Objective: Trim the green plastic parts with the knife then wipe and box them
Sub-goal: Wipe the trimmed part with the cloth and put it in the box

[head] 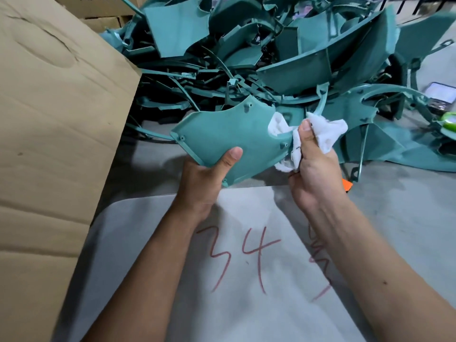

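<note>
against green part (229, 134), fingers (306, 132) pinching cloth (323, 137)

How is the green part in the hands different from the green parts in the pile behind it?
The held part is lifted clear of the floor, gripped by the left hand; the pile lies loose and tangled. The held part is a single flat panel with no runner showing; many pile parts have thin curved runners attached. The right hand presses a white cloth to the held part; nothing touches the pile. Both are the same teal-green plastic.
</note>
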`<state>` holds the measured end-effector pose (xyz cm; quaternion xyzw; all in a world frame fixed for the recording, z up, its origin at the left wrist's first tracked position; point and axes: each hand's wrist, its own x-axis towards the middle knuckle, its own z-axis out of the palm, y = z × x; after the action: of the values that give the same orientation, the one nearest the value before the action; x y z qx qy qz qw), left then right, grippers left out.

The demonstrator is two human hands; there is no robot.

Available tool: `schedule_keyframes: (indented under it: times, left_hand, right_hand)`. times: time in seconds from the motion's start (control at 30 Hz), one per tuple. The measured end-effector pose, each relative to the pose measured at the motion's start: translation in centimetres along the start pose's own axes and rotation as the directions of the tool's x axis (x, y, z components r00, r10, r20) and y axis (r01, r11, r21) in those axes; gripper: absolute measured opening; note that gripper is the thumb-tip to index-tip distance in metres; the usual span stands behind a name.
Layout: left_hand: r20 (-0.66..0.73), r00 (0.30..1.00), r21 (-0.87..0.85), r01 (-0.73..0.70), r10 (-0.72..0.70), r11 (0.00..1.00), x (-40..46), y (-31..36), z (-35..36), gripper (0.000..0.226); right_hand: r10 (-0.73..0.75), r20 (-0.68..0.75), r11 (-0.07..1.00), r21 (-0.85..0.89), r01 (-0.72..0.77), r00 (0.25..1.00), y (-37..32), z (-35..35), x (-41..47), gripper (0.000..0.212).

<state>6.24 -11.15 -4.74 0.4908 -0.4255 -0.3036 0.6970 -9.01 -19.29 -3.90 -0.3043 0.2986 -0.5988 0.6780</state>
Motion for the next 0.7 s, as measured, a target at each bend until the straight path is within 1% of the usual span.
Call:
schedule_keyframes:
  times: [0.07, 0.13, 0.17, 0.2, 0.27, 0.33, 0.4, 0.43, 0.47, 0.53, 0.57, 0.63, 0.7]
  left_hand:
    - [0.078, 0.997, 0.014, 0.002, -0.003, 1.000, 0.1, 0.3, -0.7, 0.030]
    - [0.177, 0.984, -0.006, 0.018, -0.017, 1.000, 0.0, 0.2, -1.1, 0.030]
    - [0.226, 0.974, -0.022, 0.033, -0.028, 0.999, -0.1, 0.2, -1.4, 0.030]
    - [0.268, 0.962, -0.038, 0.055, -0.043, 0.998, -0.1, 0.2, -1.8, 0.031]
    - [0.323, 0.943, -0.076, 0.105, -0.075, 0.992, -0.2, 0.2, -2.6, 0.031]
    - [0.325, 0.938, -0.110, 0.167, -0.123, 0.980, -0.4, 0.3, -2.7, 0.034]
    - [0.259, 0.953, -0.130, 0.196, -0.158, 0.972, -0.4, 0.0, -2.2, 0.042]
    - [0.211, 0.962, -0.160, 0.210, -0.175, 0.964, -0.4, -0.2, -1.9, 0.044]
    - [0.157, 0.966, -0.211, 0.234, -0.203, 0.949, -0.4, -0.3, -1.5, 0.043]
    - [0.066, 0.954, -0.355, 0.297, -0.293, 0.886, -0.4, -0.2, -0.4, 0.039]
    - [0.039, 0.938, -0.418, 0.328, -0.344, 0.847, -0.5, -0.2, 0.2, 0.040]
    - [0.019, 0.890, -0.470, 0.410, -0.456, 0.782, -0.5, -0.2, 1.3, 0.039]
    - [0.010, 0.848, -0.453, 0.477, -0.531, 0.753, -0.5, -0.2, 2.0, 0.034]
  right_hand:
    - [0.018, -0.082, 1.000, 0.025, -0.016, 0.996, -0.6, -0.6, 0.8, 0.039]
    - [0.013, -0.129, 0.999, 0.049, -0.007, 0.992, -1.3, -1.4, 1.6, 0.029]
    - [0.014, -0.148, 0.997, 0.071, -0.003, 0.989, -1.8, -1.7, 1.9, 0.026]
    - [0.016, -0.164, 0.995, 0.101, 0.001, 0.986, -2.3, -2.2, 2.3, 0.027]
    - [0.013, -0.176, 0.991, 0.132, 0.011, 0.984, -3.3, -3.2, 3.0, 0.026]
    - [0.017, -0.185, 0.992, 0.124, 0.006, 0.983, -4.0, -3.9, 3.3, 0.024]
    - [0.008, -0.181, 0.982, 0.188, 0.026, 0.984, -3.9, -4.3, 3.4, 0.038]
    - [-0.002, -0.154, 0.970, 0.240, 0.040, 0.988, -3.7, -4.4, 3.4, 0.042]
    - [-0.011, -0.096, 0.959, 0.280, 0.038, 0.995, -3.4, -4.1, 3.3, 0.043]
    - [-0.015, 0.084, 0.960, 0.281, -0.010, 0.996, -2.5, -3.2, 2.5, 0.044]
    - [-0.012, 0.193, 0.967, 0.254, -0.038, 0.981, -1.9, -2.5, 2.1, 0.043]
    - [-0.022, 0.377, 0.985, 0.168, -0.045, 0.926, -0.7, -1.0, 0.8, 0.040]
    - [-0.019, 0.459, 0.998, 0.063, -0.012, 0.888, 0.2, 0.2, -0.5, 0.044]
